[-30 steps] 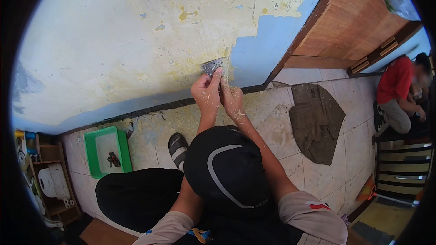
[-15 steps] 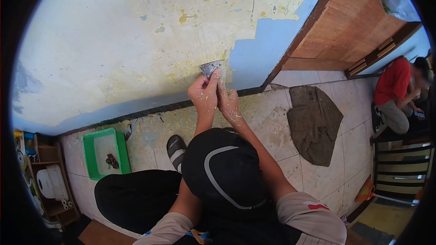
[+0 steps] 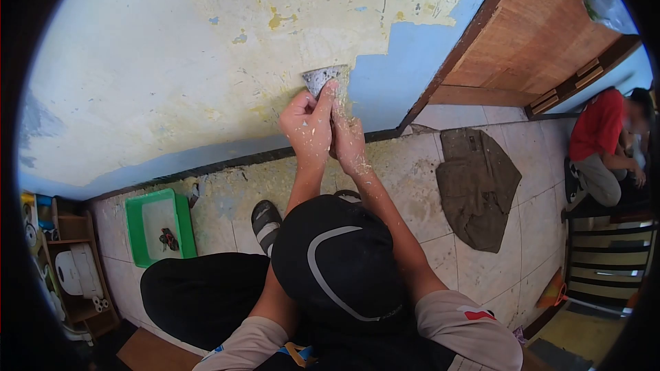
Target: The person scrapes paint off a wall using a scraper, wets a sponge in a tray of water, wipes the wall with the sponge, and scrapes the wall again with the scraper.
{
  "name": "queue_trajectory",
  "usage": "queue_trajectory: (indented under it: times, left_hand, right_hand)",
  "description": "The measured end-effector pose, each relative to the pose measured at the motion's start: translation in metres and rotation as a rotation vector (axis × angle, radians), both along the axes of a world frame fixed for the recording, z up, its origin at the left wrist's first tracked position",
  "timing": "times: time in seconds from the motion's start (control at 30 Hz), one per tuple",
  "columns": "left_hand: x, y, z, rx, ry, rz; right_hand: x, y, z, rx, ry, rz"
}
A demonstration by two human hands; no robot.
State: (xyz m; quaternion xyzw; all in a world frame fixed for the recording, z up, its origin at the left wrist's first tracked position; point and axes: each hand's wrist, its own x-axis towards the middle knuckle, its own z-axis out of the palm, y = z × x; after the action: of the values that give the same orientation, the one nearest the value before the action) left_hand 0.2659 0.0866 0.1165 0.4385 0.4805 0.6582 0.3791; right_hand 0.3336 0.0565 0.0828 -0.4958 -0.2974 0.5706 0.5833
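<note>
A paint scraper [image 3: 320,78], its grey blade speckled with paint, lies with its edge against the wall [image 3: 206,89], where cream paint borders a blue patch. My left hand [image 3: 304,127] is closed at the scraper near the blade, fingers bent. Beside it, my right hand [image 3: 349,143] wraps the handle, most of which is hidden between the hands. Paint flakes stick to both hands and the right wrist.
Below the wall, the tiled floor is strewn with paint dust. A green tray [image 3: 184,225] holding a small dark item stands left, near a shelf [image 3: 82,275]. A brown cloth [image 3: 478,189] lies right; beyond it sits a person in red [image 3: 597,124]. A wooden door [image 3: 529,34] adjoins the wall.
Both hands have moved up the wall with the scraper, its blade now higher beside the blue patch. At the right, the seated person's arms have shifted.
</note>
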Motion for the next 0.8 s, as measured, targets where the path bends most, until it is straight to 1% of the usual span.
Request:
queue_trajectory:
  times: [0.07, 0.1, 0.17, 0.2, 0.27, 0.3, 0.37, 0.4, 0.47, 0.5, 0.53, 0.57, 0.63, 0.67, 0.8]
  left_hand:
    - [0.003, 0.000, 0.018, 0.043, 0.005, -0.003]
    - [0.002, -0.001, 0.014, 0.045, 0.004, -0.003]
    - [-0.002, 0.000, -0.005, 0.013, 0.009, 0.003]
    - [-0.002, -0.001, -0.018, 0.021, 0.011, 0.000]
    - [-0.003, -0.004, -0.038, -0.102, 0.004, 0.032]
    - [-0.002, -0.003, -0.032, -0.097, 0.005, 0.040]
    - [0.000, 0.001, -0.021, 0.021, -0.016, -0.008]
    - [0.003, 0.000, 0.001, 0.024, -0.011, -0.013]
    - [0.003, -0.002, -0.001, 0.009, -0.014, -0.010]
    - [0.001, 0.000, 0.000, 0.009, -0.011, -0.008]
    - [-0.006, -0.003, -0.008, 0.044, 0.134, 0.022]
    - [-0.007, -0.007, -0.017, 0.055, 0.136, 0.019]
    - [-0.005, -0.017, -0.027, -0.092, 0.114, 0.069]
    - [-0.005, -0.012, -0.038, -0.098, 0.082, 0.069]
    - [-0.002, -0.009, -0.018, -0.078, 0.068, 0.062]
  right_hand:
    - [0.004, -0.001, 0.015, 0.026, 0.023, 0.058]
    - [0.000, -0.001, 0.013, 0.028, 0.022, 0.059]
    - [-0.012, 0.001, 0.001, 0.120, 0.090, -0.104]
    - [-0.011, -0.002, -0.007, 0.128, 0.093, -0.107]
    - [-0.008, -0.008, -0.021, -0.029, -0.049, -0.020]
    - [-0.008, -0.006, -0.014, -0.023, -0.047, -0.013]
    - [-0.010, 0.001, 0.000, 0.116, 0.016, -0.095]
    - [-0.008, -0.001, 0.004, 0.104, 0.020, -0.093]
    - [0.001, -0.001, 0.013, -0.010, 0.070, 0.047]
    - [0.000, -0.005, 0.012, -0.003, 0.072, 0.049]
    - [-0.003, -0.011, 0.007, -0.053, 0.058, 0.064]
    - [-0.005, -0.015, 0.001, -0.104, 0.043, 0.076]
    - [-0.005, -0.018, -0.007, -0.139, 0.032, 0.081]
    - [-0.004, -0.019, -0.013, -0.183, 0.021, 0.089]
    - [-0.004, -0.014, -0.001, -0.130, 0.089, 0.084]
